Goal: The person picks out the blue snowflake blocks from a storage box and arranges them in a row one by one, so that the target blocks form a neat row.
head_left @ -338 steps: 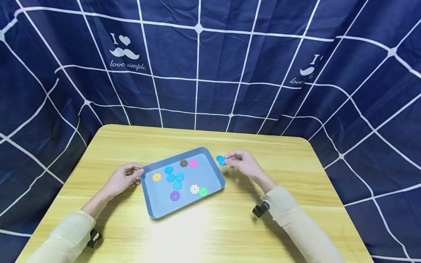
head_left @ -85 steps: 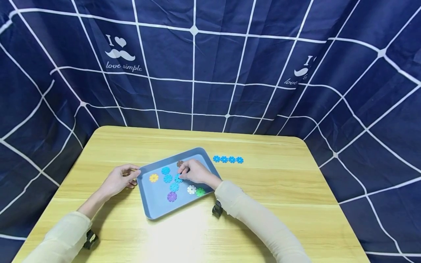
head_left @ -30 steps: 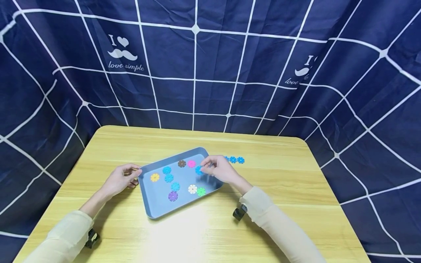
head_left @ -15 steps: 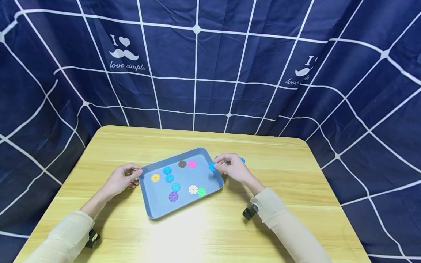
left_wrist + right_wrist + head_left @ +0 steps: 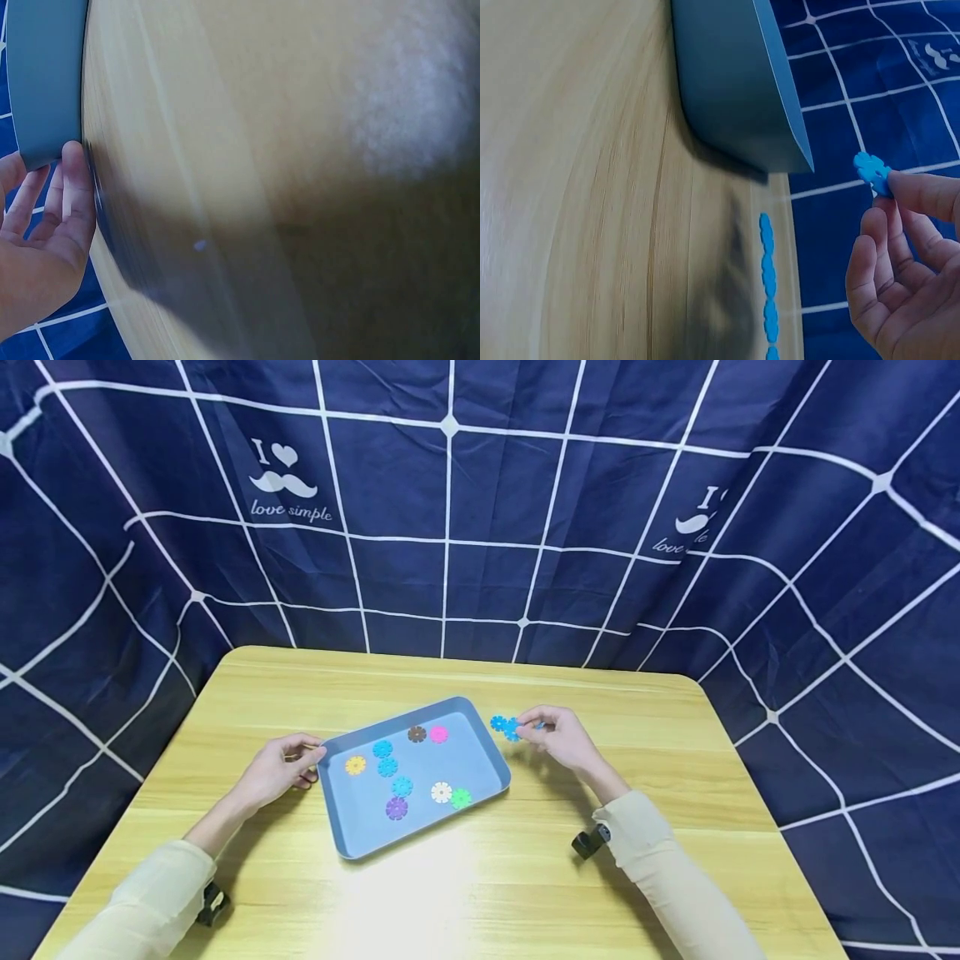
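Observation:
My right hand (image 5: 562, 739) pinches a blue notched plastic disc (image 5: 871, 172) between thumb and fingertips, raised above the table just past the tray's right end. Below it lies a straight row of blue discs (image 5: 769, 274); in the head view the hand hides most of that row, leaving its left disc (image 5: 498, 723) showing. My left hand (image 5: 277, 767) grips the left end of the blue-grey tray (image 5: 480, 764), thumb at the rim and fingers against the outer wall (image 5: 49, 82). Three blue discs (image 5: 387, 767) lie inside the tray, toward its left half.
Also in the tray are yellow (image 5: 356, 765), brown (image 5: 416, 734), pink (image 5: 438, 734), purple (image 5: 397, 808), cream (image 5: 442, 792) and green (image 5: 461, 797) discs. The wooden table (image 5: 600, 893) has rounded far corners. A dark blue checked curtain (image 5: 495, 493) surrounds its back and sides.
The right hand has picked a blue disc out of the tray and carried it right, over the tray's end, to above the row. The left hand has kept its place at the tray.

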A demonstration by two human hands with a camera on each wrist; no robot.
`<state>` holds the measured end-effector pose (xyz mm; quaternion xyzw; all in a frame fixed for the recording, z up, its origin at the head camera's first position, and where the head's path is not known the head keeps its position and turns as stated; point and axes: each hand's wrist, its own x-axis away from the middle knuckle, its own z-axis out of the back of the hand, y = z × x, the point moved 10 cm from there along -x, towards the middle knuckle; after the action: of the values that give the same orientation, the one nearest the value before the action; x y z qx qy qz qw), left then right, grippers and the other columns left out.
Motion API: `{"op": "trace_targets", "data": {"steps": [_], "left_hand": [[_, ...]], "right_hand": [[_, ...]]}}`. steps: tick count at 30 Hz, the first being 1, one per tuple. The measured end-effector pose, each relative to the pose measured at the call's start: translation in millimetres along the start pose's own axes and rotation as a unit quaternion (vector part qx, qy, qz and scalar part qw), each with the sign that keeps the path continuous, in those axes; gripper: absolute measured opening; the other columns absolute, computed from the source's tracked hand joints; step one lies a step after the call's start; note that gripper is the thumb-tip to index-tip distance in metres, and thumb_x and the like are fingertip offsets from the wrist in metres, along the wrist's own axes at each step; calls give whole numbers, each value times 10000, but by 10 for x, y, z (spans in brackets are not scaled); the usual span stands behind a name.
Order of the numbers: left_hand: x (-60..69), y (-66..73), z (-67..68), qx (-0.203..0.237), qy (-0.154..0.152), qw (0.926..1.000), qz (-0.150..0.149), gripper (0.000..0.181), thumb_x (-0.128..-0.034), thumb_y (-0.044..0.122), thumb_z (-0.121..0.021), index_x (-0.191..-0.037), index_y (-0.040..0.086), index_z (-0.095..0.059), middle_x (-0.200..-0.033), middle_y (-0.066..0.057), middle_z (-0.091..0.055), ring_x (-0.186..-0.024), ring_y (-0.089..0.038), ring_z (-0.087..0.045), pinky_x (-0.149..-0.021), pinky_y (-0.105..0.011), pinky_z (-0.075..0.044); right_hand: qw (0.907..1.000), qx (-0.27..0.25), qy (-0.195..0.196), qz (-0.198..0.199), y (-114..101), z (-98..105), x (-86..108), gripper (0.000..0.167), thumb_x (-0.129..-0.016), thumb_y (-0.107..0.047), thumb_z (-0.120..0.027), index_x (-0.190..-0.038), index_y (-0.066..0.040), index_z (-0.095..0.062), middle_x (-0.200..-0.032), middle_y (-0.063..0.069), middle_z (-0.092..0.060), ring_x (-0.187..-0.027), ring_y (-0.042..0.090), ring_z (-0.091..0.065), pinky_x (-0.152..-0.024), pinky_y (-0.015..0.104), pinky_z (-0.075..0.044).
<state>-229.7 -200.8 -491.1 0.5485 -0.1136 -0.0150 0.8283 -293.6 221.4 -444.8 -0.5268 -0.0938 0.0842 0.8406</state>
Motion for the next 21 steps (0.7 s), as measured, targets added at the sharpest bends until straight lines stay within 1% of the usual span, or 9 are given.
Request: {"op": "trace_targets", "data": {"steps": [5, 9, 13, 16, 21], "left_hand": [[0, 3, -1, 33, -9, 10000, -4, 391, -1087, 184, -601, -1338, -116, -597, -929, -107, -709, -739, -128, -677, -674, -272, -637], [-1, 6, -1, 29, -10, 10000, -2, 390, -1088, 189, -600, -1337, -111, -600, -929, -110, -707, -743, -126, -675, -676, -269, -636], [-1, 6, -3, 38, -16, 10000, -6, 385, -1089, 188, -599, -1335, -108, -601, -922, -110, -703, -744, -129, -674, -675, -268, -636], [0, 5, 0, 40, -8, 10000, -6, 383, -1088, 186, -600, -1330, -110, -602, -916, -107, -702, -742, -132, -674, -673, -270, -636], [-2, 0, 0, 51, -5, 10000, -2, 384, -1088, 189, -601, -1330, -110, -603, -911, -102, -701, -742, -130, -675, -674, -269, -638]], "right_hand": [[9999, 21, 110, -26, 62, 127, 13, 349, -959, -87, -755, -1192, 153, -655, -827, -61, -706, -647, 117, -628, -604, 257, -567], [9997, 28, 216, -89, 137, 232, 28, 322, -956, -86, -757, -1177, 132, -669, -824, -111, -710, -660, 122, -636, -616, 260, -576], [9994, -75, 312, -144, 209, 333, 41, 314, -954, -72, -756, -1177, 132, -669, -816, -132, -710, -647, 107, -633, -607, 245, -570], [9989, -210, 378, -180, 257, 394, 46, 346, -957, -64, -753, -1201, 157, -648, -799, -135, -710, -637, 89, -632, -596, 230, -562], [9974, -348, 565, -271, 342, 500, 58, 382, -965, -62, -749, -1232, 182, -625, -783, -167, -706, -651, 68, -662, -613, 222, -581]]}}
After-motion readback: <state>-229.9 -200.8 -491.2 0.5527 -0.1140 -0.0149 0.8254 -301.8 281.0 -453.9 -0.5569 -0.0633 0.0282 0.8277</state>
